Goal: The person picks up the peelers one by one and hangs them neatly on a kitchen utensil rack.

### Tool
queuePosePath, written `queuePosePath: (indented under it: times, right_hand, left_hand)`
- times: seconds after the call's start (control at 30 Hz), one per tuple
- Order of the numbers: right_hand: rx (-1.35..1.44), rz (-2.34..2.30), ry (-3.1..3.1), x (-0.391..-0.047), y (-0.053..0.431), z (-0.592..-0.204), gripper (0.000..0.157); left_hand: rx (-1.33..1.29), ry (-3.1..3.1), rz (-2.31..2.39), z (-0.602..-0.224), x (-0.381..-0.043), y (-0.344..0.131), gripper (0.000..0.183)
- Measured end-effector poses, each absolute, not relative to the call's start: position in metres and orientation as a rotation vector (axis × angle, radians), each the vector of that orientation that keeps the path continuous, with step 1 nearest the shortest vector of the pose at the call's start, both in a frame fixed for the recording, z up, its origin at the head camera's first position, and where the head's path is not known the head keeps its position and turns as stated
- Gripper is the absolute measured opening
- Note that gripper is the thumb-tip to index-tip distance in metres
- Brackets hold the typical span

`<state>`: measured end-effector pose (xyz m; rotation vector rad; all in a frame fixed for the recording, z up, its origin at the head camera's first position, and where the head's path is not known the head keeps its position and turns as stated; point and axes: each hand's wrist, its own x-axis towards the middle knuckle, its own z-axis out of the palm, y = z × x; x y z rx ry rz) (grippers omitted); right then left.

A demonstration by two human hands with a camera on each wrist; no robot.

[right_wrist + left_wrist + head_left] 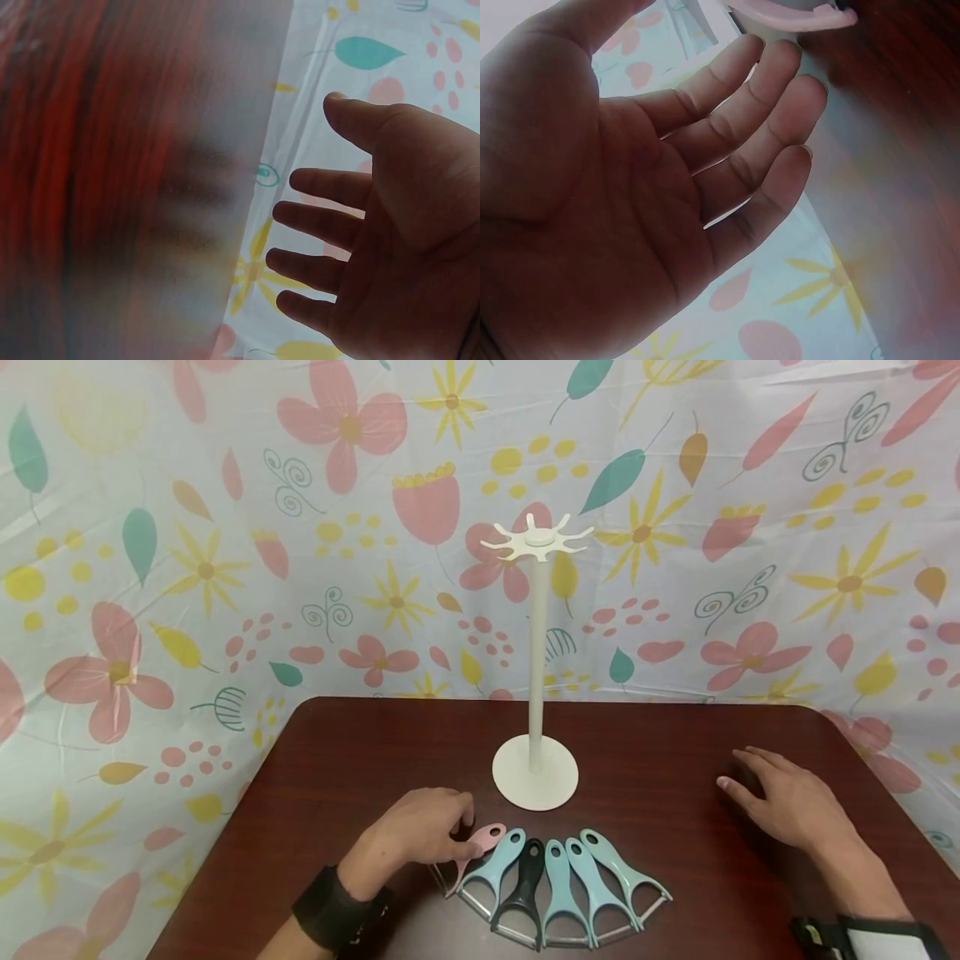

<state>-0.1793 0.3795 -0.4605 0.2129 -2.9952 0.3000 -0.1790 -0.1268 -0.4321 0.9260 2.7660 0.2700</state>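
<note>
My left hand is at the left end of a fan of peelers, its thumb overlapping the handle of a pink peeler. In the left wrist view the fingers are loosely bent, with part of the pink peeler just beyond them. Beside it lie a light blue peeler, a black peeler and several more blue-green peelers, handles pointing away from me and blades towards me. Over the table's right side, my right hand has its fingers spread and holds nothing.
A white stand with a round base and a ring of hooks on top rises behind the peelers. The dark red-brown table ends at a flower-printed cloth hanging behind and at the sides.
</note>
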Motion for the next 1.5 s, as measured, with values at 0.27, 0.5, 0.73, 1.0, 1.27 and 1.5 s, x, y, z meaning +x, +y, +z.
queuePosePath:
  times: [0.27,0.5,0.73,1.0,1.27,1.5]
  right_hand:
    - [0.209,0.304,-2.989,-0.178,0.374,-0.460,0.081]
    - [0.222,0.318,-2.995,-0.179,0.370,-0.458,0.081]
    - [0.217,0.310,-3.000,-0.179,0.369,-0.460,0.082]
    - [0.222,0.293,-3.006,-0.179,0.368,-0.460,0.082]
    - [0.229,0.287,-3.016,-0.180,0.368,-0.460,0.086]
    - [0.249,0.303,-3.006,-0.179,0.364,-0.457,0.084]
  left_hand:
    - [0.922,2.750,0.221,-0.434,-0.177,-0.126,0.031]
    - [0.964,2.751,0.201,-0.433,-0.177,-0.126,0.028]
    - [1.000,2.751,0.202,-0.432,-0.175,-0.123,0.025]
    - [0.998,2.773,0.214,-0.434,-0.175,-0.123,0.024]
    - [0.999,2.811,0.189,-0.431,-0.175,-0.123,0.021]
    - [1.012,2.900,0.171,-0.431,-0.176,-0.122,0.019]
